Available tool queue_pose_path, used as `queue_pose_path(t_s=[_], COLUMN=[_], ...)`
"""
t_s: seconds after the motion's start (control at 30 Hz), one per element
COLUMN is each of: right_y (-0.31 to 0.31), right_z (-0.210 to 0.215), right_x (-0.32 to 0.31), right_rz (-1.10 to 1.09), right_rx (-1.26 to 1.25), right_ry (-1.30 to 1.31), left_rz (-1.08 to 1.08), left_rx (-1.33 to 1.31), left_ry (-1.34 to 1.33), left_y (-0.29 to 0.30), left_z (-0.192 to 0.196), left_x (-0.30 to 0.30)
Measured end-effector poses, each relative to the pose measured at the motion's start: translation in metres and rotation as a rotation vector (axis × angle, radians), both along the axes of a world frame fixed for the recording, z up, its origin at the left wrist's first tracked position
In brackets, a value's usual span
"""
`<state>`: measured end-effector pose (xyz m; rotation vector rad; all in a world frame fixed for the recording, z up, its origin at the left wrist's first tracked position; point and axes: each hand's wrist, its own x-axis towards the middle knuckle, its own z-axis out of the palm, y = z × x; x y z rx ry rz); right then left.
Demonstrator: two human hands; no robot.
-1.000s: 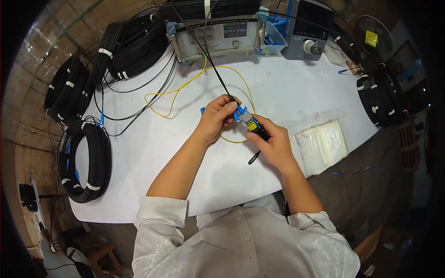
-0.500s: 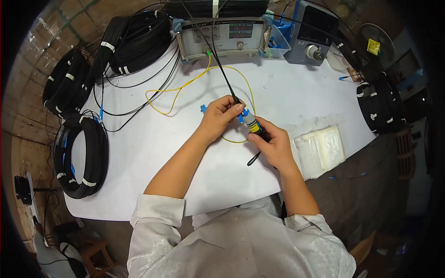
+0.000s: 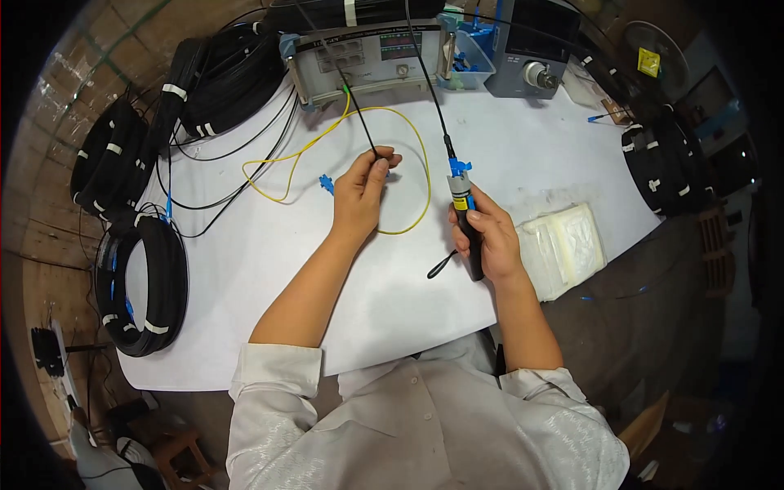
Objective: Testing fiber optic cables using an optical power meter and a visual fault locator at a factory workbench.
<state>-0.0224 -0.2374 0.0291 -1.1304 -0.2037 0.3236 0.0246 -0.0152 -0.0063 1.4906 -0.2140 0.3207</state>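
- The left hand (image 3: pixel 359 196) rests on the white tabletop (image 3: pixel 269 269), its fingertips pinched together on a thin black cable (image 3: pixel 359 114) that runs up to the grey test instrument (image 3: pixel 367 57) at the far edge.
- The right hand (image 3: pixel 488 241) is clamped around a black pen-shaped tool (image 3: pixel 467 233) with a yellow band, held upright and a little tilted, well right of the left hand.
- A blue connector (image 3: pixel 459 167) sits on the tool's top end; a second black cable (image 3: pixel 425 73) rises from it toward the instrument.
- A short black tail (image 3: pixel 441 263) hangs from the tool's lower end, just left of the right hand.
- A yellow fibre cable (image 3: pixel 408 143) loops across the tabletop between the instrument and the hands, passing beside the left hand.
- A small blue plug (image 3: pixel 326 183) lies on the tabletop just left of the left hand.
- A stack of clear plastic bags (image 3: pixel 567 249) lies just right of the right hand.
- A blue bin (image 3: pixel 474 49) and a grey box with a round knob (image 3: pixel 531 49) stand right of the instrument.
- Coils of black cable (image 3: pixel 143 282) lie left of the instrument, over the tabletop's left edge; more coils (image 3: pixel 661 163) lie at its right edge.
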Motion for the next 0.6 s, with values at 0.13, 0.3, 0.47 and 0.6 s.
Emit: queue_pose_path(t_s=[0.13, 0.3, 0.47, 0.6], right_y=[0.0016, 0.0006, 0.0022, 0.0015], right_z=[-0.0001, 0.0, -0.0037, -0.0034], right_x=[-0.0018, -0.0036, -0.0046, -0.0034], right_rz=[-0.027, -0.052, -0.113, -0.104], right_rx=[0.051, -0.012, -0.01, 0.035], right_ry=[-0.038, -0.08, -0.083, -0.09], left_rz=[-0.001, 0.002, -0.005, -0.029], left_rx=[-0.067, -0.073, -0.068, -0.12], left_ry=[0.024, 0.08, 0.077, 0.082], left_y=[0.0019, 0.0016, 0.0006, 0.0013], left_z=[-0.0024, -0.0032, -0.0039, -0.0055], left_x=[0.0048, 0.0049, 0.0065, 0.008])
